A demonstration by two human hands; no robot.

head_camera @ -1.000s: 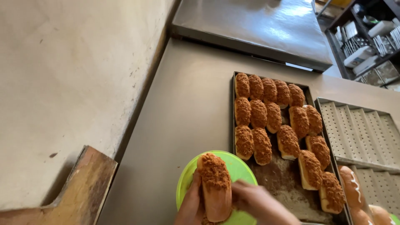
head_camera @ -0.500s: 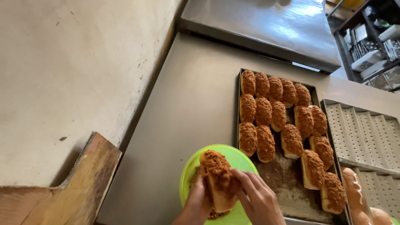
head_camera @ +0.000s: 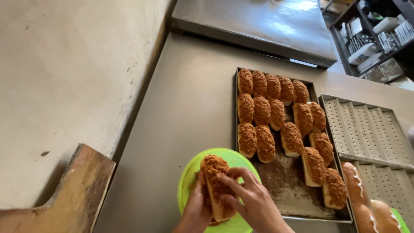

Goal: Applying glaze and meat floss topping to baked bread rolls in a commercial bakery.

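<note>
Both my hands hold one oblong bun (head_camera: 215, 183) topped with orange-brown crumbs over a lime-green bowl (head_camera: 189, 172) at the bottom centre. My left hand (head_camera: 196, 209) supports it from the left and below. My right hand (head_camera: 252, 198) presses its fingers on the bun's right side. To the right lies a dark baking tray (head_camera: 284, 190) carrying several crumb-coated buns (head_camera: 276, 112) in rows, with a bare, crumb-dusted patch near its front left.
A perforated wavy metal tray (head_camera: 366, 129) lies right of the baking tray, with plain buns striped with white cream (head_camera: 360, 190) at its near end. A worn wooden board (head_camera: 64, 190) leans at the lower left by the wall. Steel counter, shelves at upper right.
The bun has turned onto its side over the green bowl, and my right hand's fingers have moved onto its topping. The view has shifted slightly.
</note>
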